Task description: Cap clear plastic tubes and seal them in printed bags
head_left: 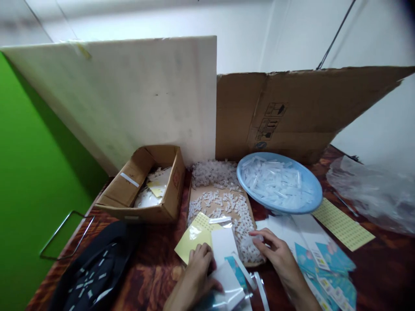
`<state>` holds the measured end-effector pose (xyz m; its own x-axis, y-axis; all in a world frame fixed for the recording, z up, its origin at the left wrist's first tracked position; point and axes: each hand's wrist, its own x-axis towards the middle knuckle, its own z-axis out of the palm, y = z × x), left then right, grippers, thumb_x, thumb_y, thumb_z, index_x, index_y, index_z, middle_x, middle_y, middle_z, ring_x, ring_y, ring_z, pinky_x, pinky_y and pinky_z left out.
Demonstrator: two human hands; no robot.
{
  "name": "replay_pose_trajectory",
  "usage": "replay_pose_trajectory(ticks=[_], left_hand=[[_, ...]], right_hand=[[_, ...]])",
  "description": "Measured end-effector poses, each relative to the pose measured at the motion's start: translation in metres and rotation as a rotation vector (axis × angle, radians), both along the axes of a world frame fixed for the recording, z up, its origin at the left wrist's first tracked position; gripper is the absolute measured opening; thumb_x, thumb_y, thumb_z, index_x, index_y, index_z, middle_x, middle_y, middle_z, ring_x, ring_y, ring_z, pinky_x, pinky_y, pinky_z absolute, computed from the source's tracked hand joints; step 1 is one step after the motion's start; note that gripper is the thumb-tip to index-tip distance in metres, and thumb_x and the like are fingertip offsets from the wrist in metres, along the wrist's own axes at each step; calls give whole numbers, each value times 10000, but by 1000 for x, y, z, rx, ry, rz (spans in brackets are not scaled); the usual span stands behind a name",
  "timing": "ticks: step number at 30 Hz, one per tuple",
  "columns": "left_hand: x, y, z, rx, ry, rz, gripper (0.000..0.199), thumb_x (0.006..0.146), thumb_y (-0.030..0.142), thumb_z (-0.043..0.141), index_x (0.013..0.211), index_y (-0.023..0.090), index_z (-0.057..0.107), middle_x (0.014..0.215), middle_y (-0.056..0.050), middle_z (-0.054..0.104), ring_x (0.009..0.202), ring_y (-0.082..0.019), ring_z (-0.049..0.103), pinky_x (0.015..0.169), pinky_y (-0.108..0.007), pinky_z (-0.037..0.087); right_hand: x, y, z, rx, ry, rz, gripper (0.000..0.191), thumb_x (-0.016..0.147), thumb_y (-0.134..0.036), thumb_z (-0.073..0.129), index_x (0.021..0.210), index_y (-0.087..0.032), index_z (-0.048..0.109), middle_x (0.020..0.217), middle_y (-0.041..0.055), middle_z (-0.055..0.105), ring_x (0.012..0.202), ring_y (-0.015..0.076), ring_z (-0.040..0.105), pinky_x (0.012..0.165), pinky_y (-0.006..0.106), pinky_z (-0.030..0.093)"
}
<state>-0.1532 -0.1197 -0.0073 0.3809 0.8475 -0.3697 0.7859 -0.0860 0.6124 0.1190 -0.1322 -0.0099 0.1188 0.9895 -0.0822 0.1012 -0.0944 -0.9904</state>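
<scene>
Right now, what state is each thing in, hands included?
Cardboard box: open, partly filled.
Blue basin: heaped with translucent pieces.
Cardboard tray: strewn with small white bits.
Clear plastic bag: crumpled.
Yellow sheet, far right: lying flat.
Teal-and-white cards: overlapping.
Left hand: curled at clear packaging; grip unclear.
Right hand: pinching a small translucent item.

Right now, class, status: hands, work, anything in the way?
Left hand at plastic packets. Right hand pinching translucent piece. One yellow sheet overlaps cardboard tray.
</scene>
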Motion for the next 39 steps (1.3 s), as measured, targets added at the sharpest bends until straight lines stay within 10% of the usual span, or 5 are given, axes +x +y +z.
replay_pose_trajectory(ticks=[6, 17, 23, 29, 39], left_hand=[[-12, 3, 26, -195, -414, 62, 306, 923, 490, 614, 903, 185, 606, 906, 2, 602, 889, -186, 525, 768, -240, 375], [-13, 9, 10, -229, -646, 141, 553, 838, 714, 624, 877, 162, 624, 790, 5, 524, 758, -163, 466, 648, -238, 344], [-11, 9, 8, -329, -796, 214, 580, 838, 738, 605, 841, 158, 589, 765, 8, 503, 711, -142, 440, 607, -226, 324], [-17, 8, 6, -306, -793, 276, 610, 811, 759, 619, 828, 150, 592, 760, 10, 483, 724, -140, 418, 601, -219, 315], [-22, 8, 14, -298, -805, 234, 582, 817, 740, 627, 819, 158, 599, 732, 15, 483, 683, -135, 413, 580, -223, 287]], right_hand=[[-10, 2, 3, -52, 298, 6, 391, 858, -489, 753, 1141, -223, 720, 1003, 67, 712, 747, 185, 634, 669, 271, 497], [-44, 10, 14, 87, 567, -188, 312, 840, -402, 803, 1008, -257, 584, 982, 41, 745, 671, 152, 624, 661, 262, 516], [-57, 9, 17, 3, 218, 180, 201, 891, -416, 692, 896, -218, 731, 1064, 102, 762, 1002, 293, 692, 881, 376, 525], [-52, 3, 6, -187, -111, 540, 450, 735, -160, 497, 1016, -284, 824, 1533, 20, 536, 1468, 307, 408, 1217, 480, 229], [-56, 2, 8, -91, -42, 486, 311, 698, -164, 513, 725, -243, 813, 1332, 46, 686, 1311, 338, 553, 1181, 496, 301]])
